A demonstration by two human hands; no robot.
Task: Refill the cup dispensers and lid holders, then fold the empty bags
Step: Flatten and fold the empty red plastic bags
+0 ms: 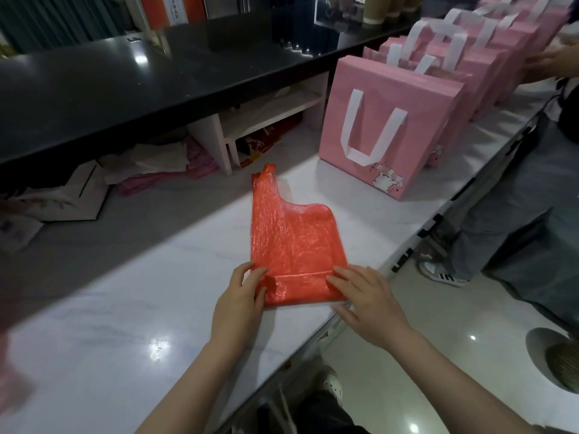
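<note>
A red plastic bag lies flat on the white marble counter, its handle end pointing away from me. The near end is folded over into a narrow band. My left hand holds the left end of that fold, thumb on top and fingers tucked under the edge. My right hand presses on the right end of the fold with its fingers nearly straight.
A row of pink paper gift bags with white handles stands along the counter at the right. A black raised counter runs behind, with clutter and papers beneath it. Another person stands at the right edge.
</note>
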